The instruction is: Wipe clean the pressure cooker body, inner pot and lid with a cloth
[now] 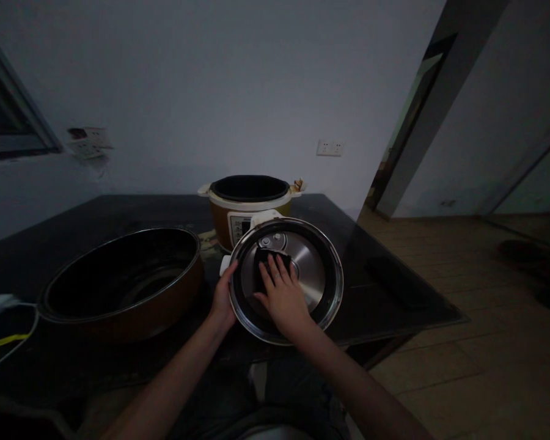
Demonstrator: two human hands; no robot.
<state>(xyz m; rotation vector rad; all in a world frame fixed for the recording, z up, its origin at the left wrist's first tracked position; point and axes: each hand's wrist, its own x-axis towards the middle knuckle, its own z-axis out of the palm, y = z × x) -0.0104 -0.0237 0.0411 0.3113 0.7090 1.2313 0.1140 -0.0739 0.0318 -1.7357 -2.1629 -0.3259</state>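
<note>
A round pressure cooker lid [312,278] is tilted up with its shiny metal inside facing me and a dark ring around it. My left hand [223,297] is closed on the lid's left rim, its thumb in front and the other fingers hidden behind. On the metal inside lies a small black cloth [260,256]. My right hand [282,293] presses flat on this cloth with fingers stretched out and thumb apart. Behind the lid stands an electric pressure cooker [220,220], yellow-brown and white, with its top uncovered and a control panel in front.
A large, deep dark pan [160,305] stands on the black table [366,244] to my left. At the far left are a white cable [34,321] and a yellow strip [7,341]. A dark flat object [394,281] lies on the right side. A wall socket [330,148] is behind.
</note>
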